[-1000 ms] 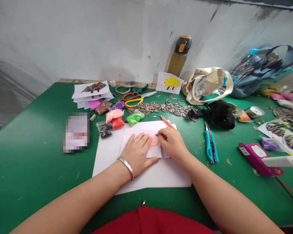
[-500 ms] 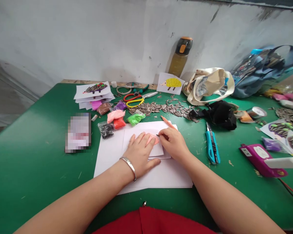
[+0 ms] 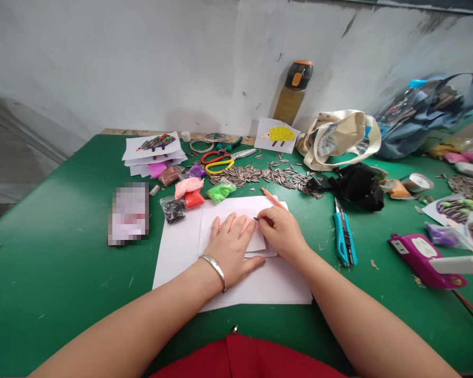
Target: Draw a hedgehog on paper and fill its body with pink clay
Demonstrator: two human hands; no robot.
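Note:
My left hand [image 3: 232,249], with a silver bangle at the wrist, lies flat with fingers spread on a small white sheet [image 3: 208,220]. Pinkish-orange colour shows on that sheet between and beyond its fingers. Beneath is a stack of larger white paper [image 3: 173,273]. My right hand [image 3: 279,228] is closed round an orange pen [image 3: 271,196], whose upper end sticks out behind the fingers. A dark tip shows beside the left fingertips, over the small sheet.
Bagged clay [image 3: 188,187], scissors [image 3: 220,163] and sunflower seeds [image 3: 242,176] lie beyond the paper. A blue cutter [image 3: 343,236] and magenta device [image 3: 425,260] are at right. A yellow hedgehog drawing [image 3: 278,135] and a bottle [image 3: 294,92] lean on the wall.
My left hand has slid slightly right and now covers more of the coloured patch. My right hand keeps its grip and has barely moved.

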